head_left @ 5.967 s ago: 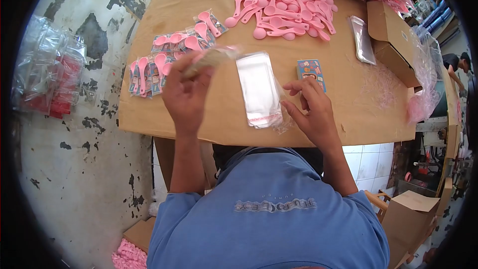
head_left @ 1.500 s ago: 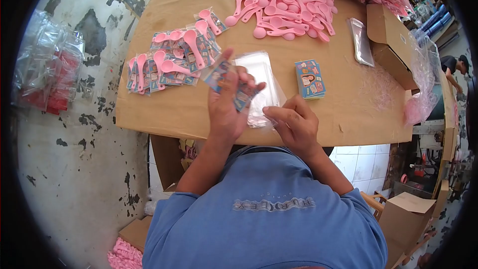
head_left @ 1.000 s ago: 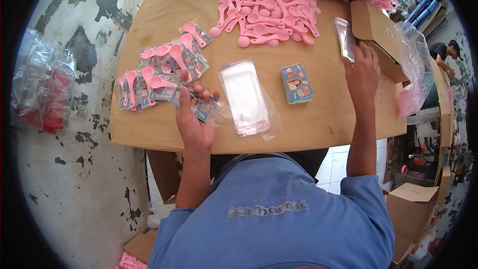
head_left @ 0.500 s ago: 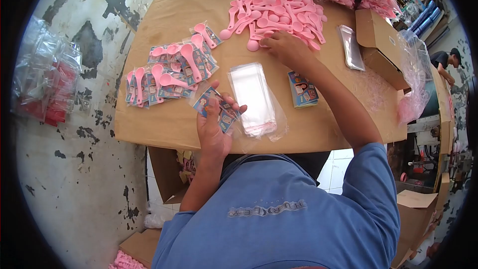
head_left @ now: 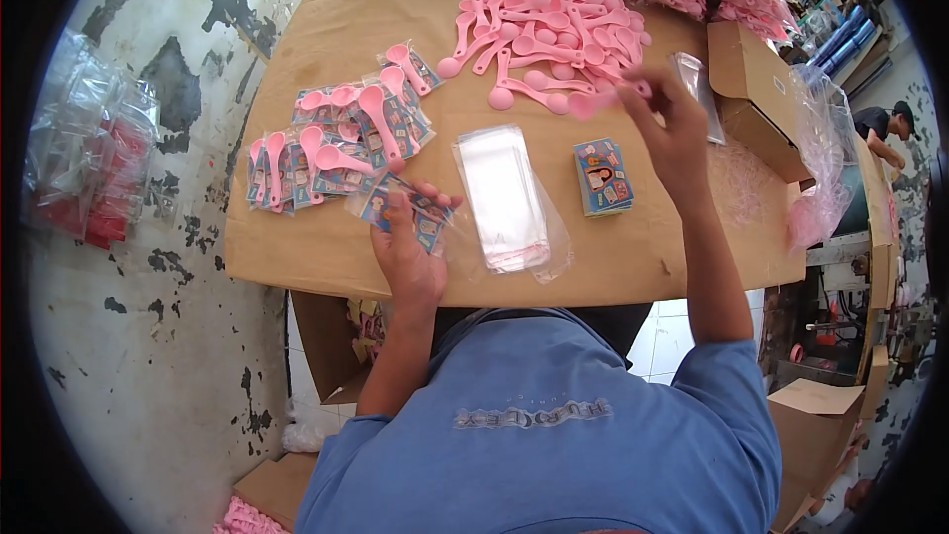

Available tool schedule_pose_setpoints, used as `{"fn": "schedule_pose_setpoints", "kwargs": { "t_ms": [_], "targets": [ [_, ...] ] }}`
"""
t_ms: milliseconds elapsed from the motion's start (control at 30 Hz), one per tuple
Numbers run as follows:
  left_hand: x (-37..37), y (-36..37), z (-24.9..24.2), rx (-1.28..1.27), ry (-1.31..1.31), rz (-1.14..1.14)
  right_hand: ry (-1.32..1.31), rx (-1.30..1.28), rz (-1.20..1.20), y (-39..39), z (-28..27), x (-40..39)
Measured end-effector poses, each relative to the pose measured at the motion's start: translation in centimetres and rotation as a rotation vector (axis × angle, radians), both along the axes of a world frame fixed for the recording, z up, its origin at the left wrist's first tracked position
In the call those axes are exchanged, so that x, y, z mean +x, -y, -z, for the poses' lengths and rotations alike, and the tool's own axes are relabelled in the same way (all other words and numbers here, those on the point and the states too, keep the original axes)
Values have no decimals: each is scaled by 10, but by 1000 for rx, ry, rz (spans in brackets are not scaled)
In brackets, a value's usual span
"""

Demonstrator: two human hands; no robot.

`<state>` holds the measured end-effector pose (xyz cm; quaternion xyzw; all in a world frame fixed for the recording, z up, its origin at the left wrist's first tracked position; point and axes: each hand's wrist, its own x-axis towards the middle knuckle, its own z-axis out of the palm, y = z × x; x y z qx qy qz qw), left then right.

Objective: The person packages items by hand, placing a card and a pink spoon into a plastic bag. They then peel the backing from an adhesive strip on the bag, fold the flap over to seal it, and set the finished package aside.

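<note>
Brown cardboard covers our table (head_left: 326, 247), matte and creased. Our left hand (head_left: 407, 252) lies low beside the stack of glossy clear bags (head_left: 501, 196), fingers pinching a printed card in its sleeve (head_left: 400, 210). Our right hand (head_left: 672, 129), raised beyond that stack, grips a smooth pink plastic spoon (head_left: 605, 99) by its handle, near the spoon heap (head_left: 549, 25).

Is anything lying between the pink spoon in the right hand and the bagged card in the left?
Yes. The stack of clear bags lies on the table between the spoon in the right hand and the bagged card under the left hand.
</note>
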<state>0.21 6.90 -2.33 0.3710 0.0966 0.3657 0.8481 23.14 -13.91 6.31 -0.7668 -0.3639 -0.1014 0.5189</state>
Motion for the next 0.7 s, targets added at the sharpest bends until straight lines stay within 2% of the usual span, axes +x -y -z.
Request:
{"fn": "schedule_pose_setpoints", "kwargs": {
  "t_ms": [100, 200, 267, 433, 633, 700],
  "targets": [
    [11, -9, -9, -49, 80, -99, -403, 176, 4, 24, -2, -47],
    [22, -11, -23, -154, 167, -143, -645, 263, -27, 37, 22, -88],
    [27, -10, -29, -215, 232, -98, -735, 265, -57, 40, 38, -110],
    [34, 17, -34, -141, 258, 7, -868, 426, -152, 34, 60, -132],
    [35, 51, -28, -198, 218, 110, -1083, 561, -405, 30, 51, -153],
    [36, 57, -26, -237, 207, 155, -1058, 502, -432, 34, 62, -158]
  ]
}}
